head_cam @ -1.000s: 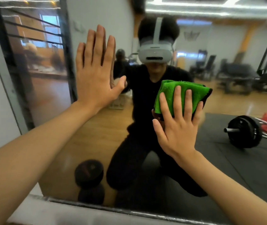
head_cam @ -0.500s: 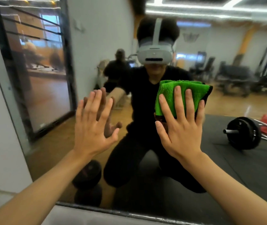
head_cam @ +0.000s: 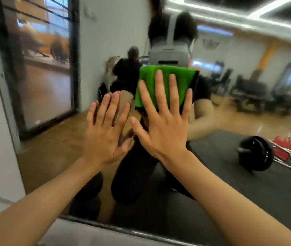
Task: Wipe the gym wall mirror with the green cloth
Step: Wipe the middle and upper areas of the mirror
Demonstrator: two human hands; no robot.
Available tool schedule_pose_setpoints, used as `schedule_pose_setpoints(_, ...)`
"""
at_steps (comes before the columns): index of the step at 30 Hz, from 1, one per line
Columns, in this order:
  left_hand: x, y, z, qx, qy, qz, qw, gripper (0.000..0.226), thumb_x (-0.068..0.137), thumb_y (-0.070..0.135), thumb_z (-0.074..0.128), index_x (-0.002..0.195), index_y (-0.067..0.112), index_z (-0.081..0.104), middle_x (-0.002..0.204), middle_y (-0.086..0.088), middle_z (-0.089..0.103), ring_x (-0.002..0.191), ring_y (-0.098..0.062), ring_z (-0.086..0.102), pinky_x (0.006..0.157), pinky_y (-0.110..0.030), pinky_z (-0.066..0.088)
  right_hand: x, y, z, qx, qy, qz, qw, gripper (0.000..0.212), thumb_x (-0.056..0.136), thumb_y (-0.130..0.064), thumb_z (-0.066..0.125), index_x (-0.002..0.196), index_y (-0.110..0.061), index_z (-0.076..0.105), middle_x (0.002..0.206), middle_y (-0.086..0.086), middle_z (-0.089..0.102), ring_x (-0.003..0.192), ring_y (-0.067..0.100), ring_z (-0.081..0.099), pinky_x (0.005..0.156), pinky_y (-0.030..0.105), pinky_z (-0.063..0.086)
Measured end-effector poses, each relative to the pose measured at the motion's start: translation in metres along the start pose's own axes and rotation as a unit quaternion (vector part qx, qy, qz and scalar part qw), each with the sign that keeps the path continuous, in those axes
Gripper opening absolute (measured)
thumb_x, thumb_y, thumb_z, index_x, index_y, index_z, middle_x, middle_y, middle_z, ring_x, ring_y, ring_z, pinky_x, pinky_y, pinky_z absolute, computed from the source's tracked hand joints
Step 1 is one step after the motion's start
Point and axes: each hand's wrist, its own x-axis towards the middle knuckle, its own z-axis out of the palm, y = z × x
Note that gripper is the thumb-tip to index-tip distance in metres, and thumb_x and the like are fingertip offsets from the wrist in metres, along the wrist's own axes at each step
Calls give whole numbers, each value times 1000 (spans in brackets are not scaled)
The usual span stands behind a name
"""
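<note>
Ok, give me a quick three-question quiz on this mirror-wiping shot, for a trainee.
1. Which hand presses the green cloth against the mirror? A left, B right, C both.
2. True or false: the left hand has straight fingers and holds nothing.
3. Fill in: reflected low on the right lies a ___ with a black plate.

Key: 1 B, the right hand. 2 true. 3 barbell.
</note>
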Motion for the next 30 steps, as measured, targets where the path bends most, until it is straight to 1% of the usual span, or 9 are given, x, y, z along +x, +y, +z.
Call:
schedule_pose_setpoints(2, 0, -1, -1, -6, -1, 2, 1000, 74, 108, 55, 23, 162, 6, 35, 171, -22, 21, 164, -27, 2, 131, -55, 8, 1, 6, -1, -4, -22, -78, 997, 71, 105, -65, 25, 167, -31, 22, 175, 5, 13, 162, 28, 7, 129, 54, -2)
schedule_pose_setpoints(4, -1, -2, -1, -3, -7, 5, 1000, 73, 106, 52, 32, 163, 6, 34, 171, -24, 21, 164, -28, 2, 131, -56, 6, -18, 36, -5, -15, -36, -108, 993, 68, 106, -63, 27, 167, -32, 21, 175, 3, 10, 162, 25, 5, 129, 52, -1)
schedule_pose_setpoints(7, -3, -3, 0, 13, -12, 1, 1000, 77, 100, 48, 46, 164, 6, 33, 171, -24, 19, 164, -28, -1, 131, -54, 2, -79, 104, -13, -48, -47, -83, 994, 67, 106, -60, 28, 167, -33, 17, 175, 3, 4, 162, 25, 0, 129, 55, 1)
schedule_pose_setpoints(10, 0, 0, 2, 23, -11, -1, 1000, 80, 99, 49, 50, 164, 4, 34, 171, -24, 16, 164, -27, -5, 131, -53, 0, -139, 150, -14, -58, -46, -16, 997, 68, 106, -61, 25, 166, -30, 21, 176, 5, 0, 162, 31, 0, 126, 66, 6)
schedule_pose_setpoints(14, -2, 0, 1, 33, -19, -2, 999, 80, 101, 51, 46, 165, 5, 28, 171, -24, 13, 164, -27, -7, 131, -56, 3, -136, 99, 6, -26, -22, 69, 997, 73, 103, -64, 26, 166, -28, 21, 175, 8, 1, 161, 35, -3, 124, 67, 0)
schedule_pose_setpoints(19, -3, -2, 1, 24, -29, 15, 999, 82, 106, 62, 22, 166, 5, 26, 169, -31, 19, 161, -41, 10, 127, -66, 14, -114, 0, 25, 23, -71, -56, 996, 79, 96, -65, 47, 165, -32, 27, 173, 1, 7, 162, 24, 4, 128, 52, -3)
schedule_pose_setpoints(24, -4, -1, 2, 37, -29, 19, 999, 81, 106, 59, 24, 166, 5, 23, 166, -36, 24, 157, -46, 15, 128, -64, 11, -156, 50, 23, 4, -97, -113, 989, 69, 102, -56, 41, 166, -34, 26, 175, -4, 11, 162, 17, 6, 129, 46, 0)
schedule_pose_setpoints(27, -4, 2, 5, 35, -23, 11, 999, 80, 105, 56, 29, 167, 6, 20, 166, -36, 23, 157, -47, 15, 128, -64, 11, -219, 97, 8, -17, -139, -35, 989, 59, 109, -54, 24, 164, -35, 26, 176, -5, 1, 161, 23, 7, 129, 51, -1)
schedule_pose_setpoints(30, -3, 1, 7, 39, -15, 5, 999, 80, 105, 55, 29, 167, 5, 20, 165, -35, 24, 156, -48, 18, 127, -67, 14, -241, 92, 10, -15, -163, 79, 983, 61, 110, -55, 15, 162, -25, 25, 173, 7, 7, 160, 32, 0, 127, 61, -4)
